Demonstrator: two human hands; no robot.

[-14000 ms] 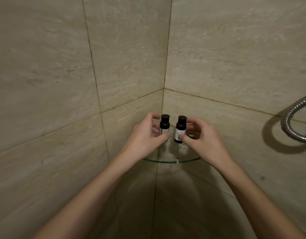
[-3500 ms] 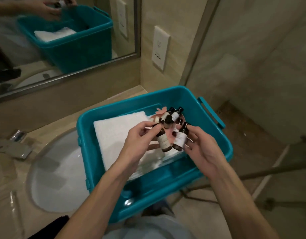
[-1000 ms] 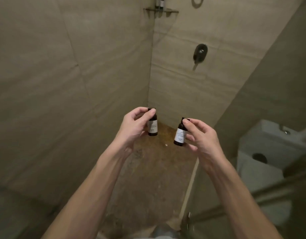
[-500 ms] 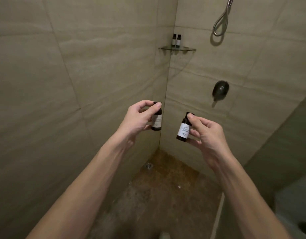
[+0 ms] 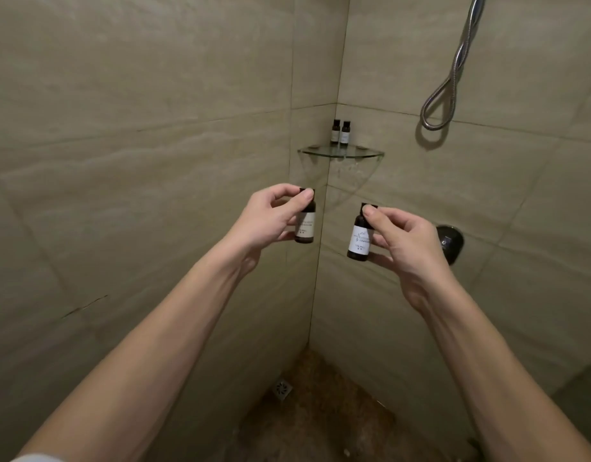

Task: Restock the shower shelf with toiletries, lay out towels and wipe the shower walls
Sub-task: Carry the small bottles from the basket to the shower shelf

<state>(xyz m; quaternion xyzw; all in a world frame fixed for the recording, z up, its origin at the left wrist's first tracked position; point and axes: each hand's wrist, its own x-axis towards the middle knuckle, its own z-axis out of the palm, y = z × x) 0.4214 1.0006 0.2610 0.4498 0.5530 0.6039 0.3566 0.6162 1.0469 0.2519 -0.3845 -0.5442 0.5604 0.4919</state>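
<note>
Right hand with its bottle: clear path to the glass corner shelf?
Probably yes. Nothing lies between the right hand and the glass corner shelf; its front is bare, with two small dark bottles at the back corner.

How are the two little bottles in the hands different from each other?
The left hand's bottle hangs straight up, while the right hand's bottle leans at a tilt. The left hand's bottle has a cream label, the right hand's bottle a whiter one. Both are small, dark, black-capped, and pinched by the cap by the left hand and right hand.
</note>
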